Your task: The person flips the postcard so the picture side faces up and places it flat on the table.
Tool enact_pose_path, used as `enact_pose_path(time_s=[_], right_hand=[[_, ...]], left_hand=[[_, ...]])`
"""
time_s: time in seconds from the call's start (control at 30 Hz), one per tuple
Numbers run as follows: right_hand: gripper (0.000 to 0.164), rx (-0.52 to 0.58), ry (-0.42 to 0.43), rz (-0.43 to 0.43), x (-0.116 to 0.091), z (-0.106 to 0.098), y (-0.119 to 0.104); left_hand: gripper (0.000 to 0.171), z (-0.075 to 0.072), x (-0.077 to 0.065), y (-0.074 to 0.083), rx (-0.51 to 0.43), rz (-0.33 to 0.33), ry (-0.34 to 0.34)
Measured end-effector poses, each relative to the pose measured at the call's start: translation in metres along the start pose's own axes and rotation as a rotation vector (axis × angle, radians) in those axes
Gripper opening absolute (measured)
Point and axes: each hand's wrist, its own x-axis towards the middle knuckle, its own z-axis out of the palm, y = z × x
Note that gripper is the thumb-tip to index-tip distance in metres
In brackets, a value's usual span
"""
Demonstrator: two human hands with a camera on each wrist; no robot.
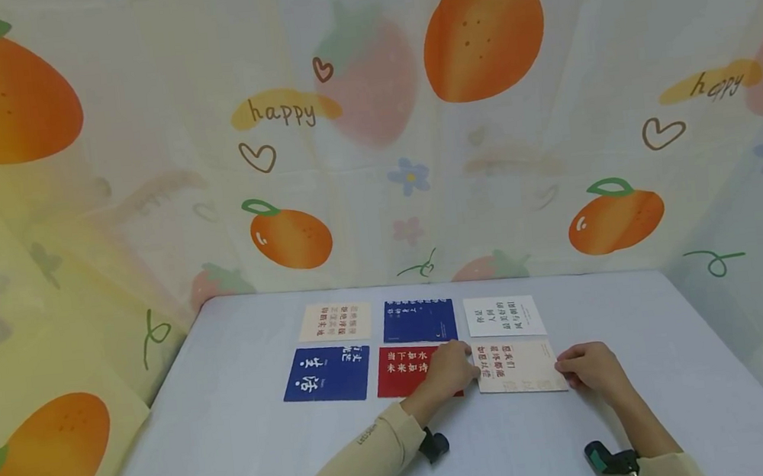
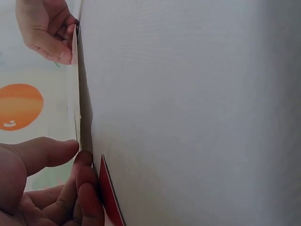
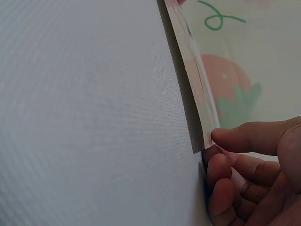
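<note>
Both hands hold a cream card with brown characters (image 1: pixel 520 367) by its opposite short edges, at the front right of the card group. My left hand (image 1: pixel 448 371) pinches its left edge between thumb and fingers and covers part of the red card (image 1: pixel 397 370). At the right edge, my right hand (image 1: pixel 594 369) pinches the card the same way. In the left wrist view the cream card (image 2: pixel 76 89) appears edge-on, a little above the table, with a shadow below. The right wrist view shows the thumb on top of the card (image 3: pixel 193 75) and curled fingers beneath.
A blue card (image 1: pixel 327 374) lies left of the red one. Behind are a cream card (image 1: pixel 336 322), another blue card (image 1: pixel 419 321) and a white card (image 1: pixel 503 317). The white tabletop (image 1: pixel 236 451) ends at a fruit-patterned curtain (image 1: pixel 366 216).
</note>
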Motion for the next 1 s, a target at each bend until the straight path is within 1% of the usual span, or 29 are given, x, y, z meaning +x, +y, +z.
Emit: enact_pose_path(time_s=[0.2,0.33,0.5,0.63,0.73,0.87,1.0], right_hand=[[0.023,0.001,-0.002,-0.009,0.001,0.0,-0.001],[0.026,0.008,0.001,-0.006,0.0,0.0,-0.002],[0.031,0.008,-0.005,-0.003,-0.001,-0.001,-0.001],[0.032,-0.001,-0.006,-0.012,-0.001,-0.001,0.0],[0.033,-0.008,-0.002,-0.023,-0.001,-0.002,0.0],[0.036,-0.019,0.004,-0.036,-0.001,-0.004,0.0],[0.036,-0.031,0.019,-0.039,0.0,-0.005,0.0]], left_hand=[[0.042,-0.003,0.002,-0.006,-0.031,0.012,-0.007],[0.037,-0.01,0.0,-0.012,-0.096,0.03,-0.012],[0.027,-0.021,-0.005,-0.02,-0.157,0.064,0.007],[0.024,-0.036,-0.008,-0.028,-0.167,0.102,0.035],[0.023,-0.053,-0.011,-0.038,-0.183,0.117,0.053],[0.022,-0.076,-0.017,-0.058,-0.193,0.103,0.09],[0.022,-0.099,-0.021,-0.082,-0.193,0.083,0.147]])
